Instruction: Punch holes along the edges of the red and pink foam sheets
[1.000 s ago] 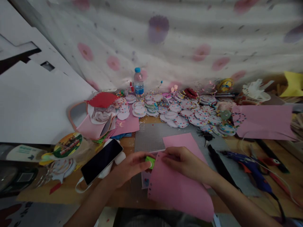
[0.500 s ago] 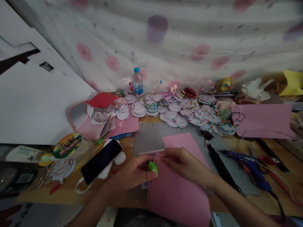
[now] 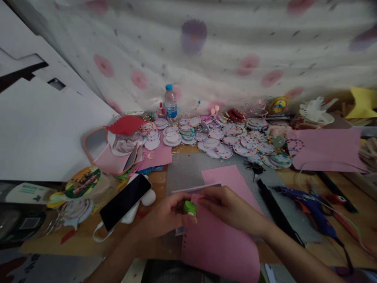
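Observation:
My left hand (image 3: 167,214) is closed around a small green punch-like tool (image 3: 189,208) at the left edge of a pink sheet (image 3: 220,247). A row of small holes runs down that edge. With its fingers pinched, my right hand (image 3: 228,204) grips the sheet's upper edge, just right of the green tool. The sheet's lower part curves over the table's front edge. Under the hands lie a clear flat case (image 3: 206,188), partly covered, and a second pink sheet (image 3: 235,177) on the grey cutting mat (image 3: 185,169).
Left of the hands lies a phone (image 3: 126,202). Many decorated white discs (image 3: 218,143) spread along the back beside a water bottle (image 3: 171,103). On the right are keys (image 3: 255,169), a black strap-like item (image 3: 277,212) and a blue glue gun (image 3: 312,208).
The pink sheet has shifted slightly, and its top edge sits lower beside the green tool. Both hands keep their holds. The whole view has moved a little.

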`<state>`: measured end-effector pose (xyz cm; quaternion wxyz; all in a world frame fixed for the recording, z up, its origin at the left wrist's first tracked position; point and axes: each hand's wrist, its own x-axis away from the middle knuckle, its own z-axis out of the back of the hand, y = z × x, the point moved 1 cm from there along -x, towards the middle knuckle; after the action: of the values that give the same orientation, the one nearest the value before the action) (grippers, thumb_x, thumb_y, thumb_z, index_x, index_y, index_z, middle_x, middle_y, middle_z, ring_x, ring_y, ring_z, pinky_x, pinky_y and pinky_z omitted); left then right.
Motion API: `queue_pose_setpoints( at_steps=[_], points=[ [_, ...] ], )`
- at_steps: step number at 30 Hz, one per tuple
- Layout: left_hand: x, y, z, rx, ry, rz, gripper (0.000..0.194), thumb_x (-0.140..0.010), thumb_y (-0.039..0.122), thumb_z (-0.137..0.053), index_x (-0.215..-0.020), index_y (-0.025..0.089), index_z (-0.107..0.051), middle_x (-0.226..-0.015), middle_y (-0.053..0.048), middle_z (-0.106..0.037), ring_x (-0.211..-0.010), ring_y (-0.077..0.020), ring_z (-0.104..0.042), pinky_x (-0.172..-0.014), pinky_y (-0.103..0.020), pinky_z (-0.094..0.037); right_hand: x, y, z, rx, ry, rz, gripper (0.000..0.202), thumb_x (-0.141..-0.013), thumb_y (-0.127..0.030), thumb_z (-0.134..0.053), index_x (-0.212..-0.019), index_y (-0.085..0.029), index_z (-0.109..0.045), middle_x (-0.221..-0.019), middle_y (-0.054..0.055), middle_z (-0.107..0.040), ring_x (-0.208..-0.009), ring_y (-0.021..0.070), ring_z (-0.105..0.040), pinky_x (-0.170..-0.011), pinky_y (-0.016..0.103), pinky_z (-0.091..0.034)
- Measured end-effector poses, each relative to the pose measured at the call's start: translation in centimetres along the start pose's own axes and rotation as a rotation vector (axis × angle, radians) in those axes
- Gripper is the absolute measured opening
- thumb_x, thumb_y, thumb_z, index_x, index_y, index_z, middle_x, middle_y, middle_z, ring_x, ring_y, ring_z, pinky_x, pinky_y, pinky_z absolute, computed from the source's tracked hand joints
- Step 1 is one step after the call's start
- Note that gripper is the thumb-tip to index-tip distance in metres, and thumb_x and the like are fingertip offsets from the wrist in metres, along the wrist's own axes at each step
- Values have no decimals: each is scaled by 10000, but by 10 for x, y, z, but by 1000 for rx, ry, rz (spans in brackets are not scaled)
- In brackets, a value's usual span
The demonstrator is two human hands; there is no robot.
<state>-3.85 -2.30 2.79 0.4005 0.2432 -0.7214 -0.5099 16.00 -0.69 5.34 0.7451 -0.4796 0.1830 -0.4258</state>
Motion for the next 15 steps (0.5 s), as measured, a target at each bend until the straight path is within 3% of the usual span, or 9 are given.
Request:
queue_pose_setpoints(
  at_steps=[15],
  points=[
    [-1, 1, -2, 60, 0, 6, 401, -715, 257, -735, -1079, 173, -590, -903, -18, -591, -830, -149, -552, -740, -279, -423, 1, 3, -1, -23, 42, 11, 221, -898, -254, -454, -840, -161, -646, -724, 7, -631, -656, 134, -515, -582, 228, -370]
  ],
)
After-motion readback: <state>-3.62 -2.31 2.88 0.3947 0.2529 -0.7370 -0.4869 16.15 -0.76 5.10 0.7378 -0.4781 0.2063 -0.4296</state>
